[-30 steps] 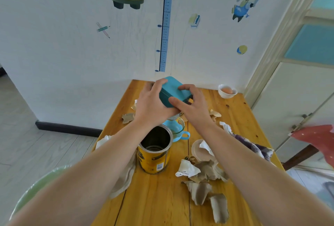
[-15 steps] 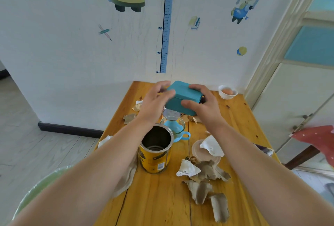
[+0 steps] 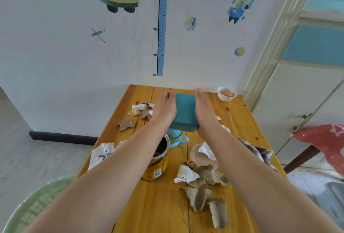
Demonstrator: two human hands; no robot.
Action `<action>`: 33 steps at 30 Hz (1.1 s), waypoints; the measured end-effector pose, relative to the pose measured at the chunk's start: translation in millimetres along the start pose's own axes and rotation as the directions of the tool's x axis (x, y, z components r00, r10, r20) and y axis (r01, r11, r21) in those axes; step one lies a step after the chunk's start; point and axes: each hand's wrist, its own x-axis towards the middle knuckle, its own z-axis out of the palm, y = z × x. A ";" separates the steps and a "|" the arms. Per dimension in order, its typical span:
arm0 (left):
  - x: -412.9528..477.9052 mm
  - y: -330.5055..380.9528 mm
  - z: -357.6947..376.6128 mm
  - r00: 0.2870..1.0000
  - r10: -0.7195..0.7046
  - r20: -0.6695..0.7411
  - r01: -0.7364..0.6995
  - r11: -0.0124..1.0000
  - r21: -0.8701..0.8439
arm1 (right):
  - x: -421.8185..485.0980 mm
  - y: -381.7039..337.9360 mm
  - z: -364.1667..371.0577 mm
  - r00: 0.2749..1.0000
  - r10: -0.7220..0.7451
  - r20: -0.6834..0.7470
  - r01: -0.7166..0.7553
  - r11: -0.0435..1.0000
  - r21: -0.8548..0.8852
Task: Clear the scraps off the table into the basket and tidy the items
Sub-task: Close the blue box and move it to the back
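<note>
A teal box point(image 3: 184, 112) is held between my left hand point(image 3: 164, 109) on its left side and my right hand point(image 3: 204, 110) on its right side, over the far half of the wooden table point(image 3: 163, 204). Torn brown cardboard scraps point(image 3: 204, 190) and a white paper scrap point(image 3: 183, 176) lie at the near right. More scraps point(image 3: 138, 110) lie at the far left. A pale green basket point(image 3: 35, 208) shows at the bottom left, beside the table.
An open yellow tin can point(image 3: 158, 164) stands mid-table, with a blue-handled glass cup point(image 3: 176, 137) behind it. A round plastic lid point(image 3: 202, 156), a patterned cloth point(image 3: 258, 152), a white bag point(image 3: 102, 154) and a small bowl holding an egg point(image 3: 226, 94) are also there. A red stool point(image 3: 323, 145) stands right.
Both hands have carried the teal box farther toward the wall and turned it so it lies lengthwise between my palms.
</note>
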 end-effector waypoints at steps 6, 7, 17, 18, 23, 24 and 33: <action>-7.3 1.0 18.4 0.950 0.293 -0.106 -0.273 0.947 0.171 | 6.9 0.0 -9.6 0.973 -0.112 -0.203 0.094 0.991 -0.095; -6.8 2.1 20.6 0.944 0.309 -0.113 -0.287 0.942 0.174 | 9.1 -0.7 -11.2 0.967 -0.141 -0.211 0.116 0.985 -0.126; 10.5 -0.3 25.0 0.994 0.030 -0.108 -0.029 1.000 0.008 | 14.1 4.1 -26.9 0.998 0.070 -0.005 -0.070 0.998 0.000; 14.3 0.7 22.0 0.993 -0.016 -0.120 0.012 0.999 -0.037 | 12.4 7.1 -31.7 0.992 0.104 0.074 -0.107 0.994 0.036; 22.9 2.3 21.0 0.994 -0.098 -0.042 0.091 0.983 -0.159 | 9.8 22.7 -44.2 0.978 0.158 0.138 -0.186 0.958 0.220; 22.9 1.6 22.4 0.992 -0.124 0.033 0.128 0.975 -0.180 | 11.6 24.4 -46.8 0.982 0.163 0.097 -0.183 0.946 0.268; 79.2 11.6 22.4 0.927 -0.105 0.360 0.048 0.985 0.163 | 80.4 26.8 -78.9 0.944 0.256 -0.209 -0.173 0.921 0.348</action>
